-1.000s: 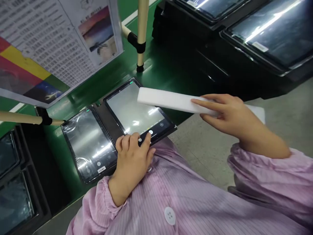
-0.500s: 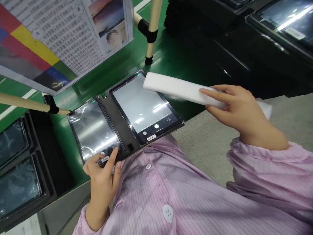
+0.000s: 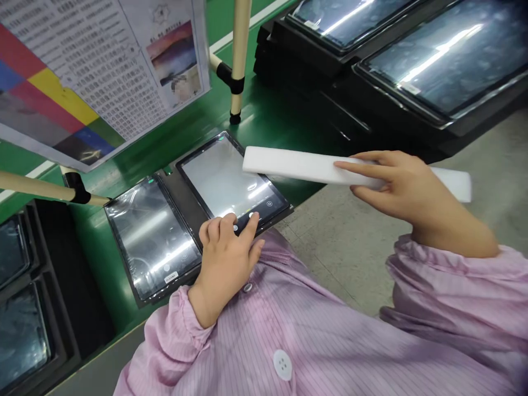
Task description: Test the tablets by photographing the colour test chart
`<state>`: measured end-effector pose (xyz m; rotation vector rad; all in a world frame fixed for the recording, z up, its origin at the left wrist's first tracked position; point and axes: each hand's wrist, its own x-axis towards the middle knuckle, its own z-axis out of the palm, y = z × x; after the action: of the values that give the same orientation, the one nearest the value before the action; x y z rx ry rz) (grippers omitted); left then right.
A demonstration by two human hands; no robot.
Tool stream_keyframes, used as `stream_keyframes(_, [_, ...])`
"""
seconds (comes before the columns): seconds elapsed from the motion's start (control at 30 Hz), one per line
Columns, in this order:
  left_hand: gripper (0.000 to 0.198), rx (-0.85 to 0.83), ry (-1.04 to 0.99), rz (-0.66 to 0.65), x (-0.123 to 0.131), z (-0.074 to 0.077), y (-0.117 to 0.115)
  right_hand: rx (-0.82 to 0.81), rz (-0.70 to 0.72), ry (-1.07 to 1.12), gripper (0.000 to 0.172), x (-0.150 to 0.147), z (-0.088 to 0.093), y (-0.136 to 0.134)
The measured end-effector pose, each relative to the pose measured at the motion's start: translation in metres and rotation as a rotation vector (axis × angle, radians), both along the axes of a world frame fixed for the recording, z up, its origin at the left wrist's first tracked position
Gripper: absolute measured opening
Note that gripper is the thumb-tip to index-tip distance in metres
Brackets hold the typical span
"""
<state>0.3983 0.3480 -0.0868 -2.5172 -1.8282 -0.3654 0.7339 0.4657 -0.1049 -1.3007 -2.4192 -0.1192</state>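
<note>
The left hand (image 3: 225, 261) reaches over the near end of the farther-right tablet (image 3: 220, 179), its index finger straight and laid at the row of round icons there, while the other fingers curl loosely and grip nothing; whether the tip presses the glass, I cannot tell. That tablet lies ahead of these fingers, its long axis slanting from upper left to lower right in view, so its lit screen stretches away beyond the fingertip. The left hand is clearly the nearer one to its icons. Beside it, to the left, a second tablet (image 3: 150, 236) lies at nearly the same slant, both in a dark tray (image 3: 183, 201) on the green table (image 3: 268, 118). The right hand (image 3: 402, 190) stays off to the right, thumb and fingers closed around a white bar (image 3: 292, 165), whose long axis runs almost level across the view, its left end overlapping the first tablet's right edge.
</note>
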Motion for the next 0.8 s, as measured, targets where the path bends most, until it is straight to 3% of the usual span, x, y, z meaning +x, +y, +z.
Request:
stream_keyframes(0.1, [0.040,0.026,-0.007,-0.002,-0.001,0.001,0.002,0.009,-0.016,-0.008,0.039,0.002,-0.002,0.000])
stream_keyframes(0.2, [0.039,0.058,-0.050,-0.017,-0.020,0.008,-0.008,-0.011,-0.020,-0.012,0.039,0.002,-0.003,0.001])
stream_keyframes(0.37, [0.034,0.118,-0.043,0.023,-0.069,0.015,-0.051,-0.065,-0.041,-0.005,0.040,0.003,-0.002,-0.001])
stream_keyframes(0.5, [0.030,0.099,-0.008,0.150,-0.084,0.007,-0.085,-0.144,-0.109,0.089,0.040,-0.006,-0.005,0.000])
stream_keyframes(0.67, [0.029,0.108,0.029,0.281,-0.083,-0.002,-0.102,-0.119,-0.394,0.237,0.054,-0.034,-0.033,0.019])
stream_keyframes(0.8, [0.030,0.132,0.027,0.398,-0.083,-0.004,-0.103,-0.270,-0.493,0.124,0.057,-0.066,-0.055,0.033])
